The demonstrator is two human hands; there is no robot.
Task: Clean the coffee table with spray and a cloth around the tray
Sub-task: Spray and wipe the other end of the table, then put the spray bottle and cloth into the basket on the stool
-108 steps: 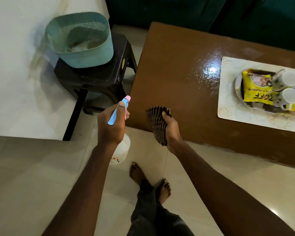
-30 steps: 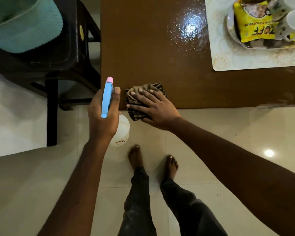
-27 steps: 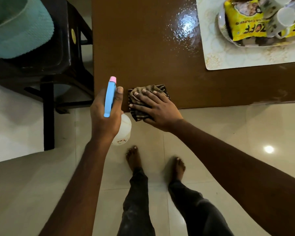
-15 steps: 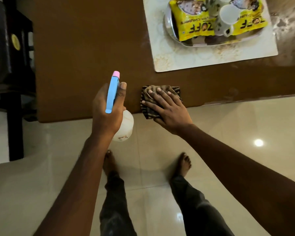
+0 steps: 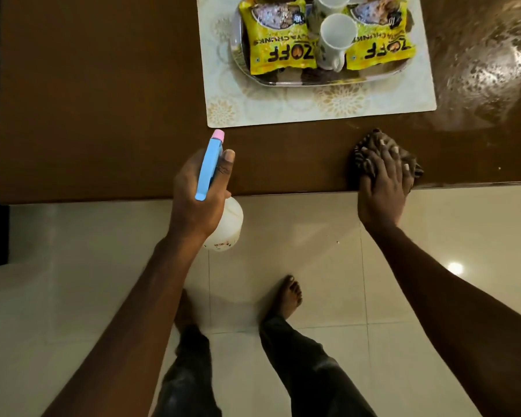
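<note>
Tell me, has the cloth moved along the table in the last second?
Yes. The cloth, under the right hand, slid rightward along the table's near edge: it was left of the placemat's left corner, and now lies near its right corner.

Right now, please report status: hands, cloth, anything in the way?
Left hand grips spray bottle. Right hand presses cloth flat on coffee table, near edge. Placemat with tray beyond cloth, apart.

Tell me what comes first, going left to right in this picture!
Bottle in the left hand → left packet → near mug → cloth under the right hand → wet patch.
</note>
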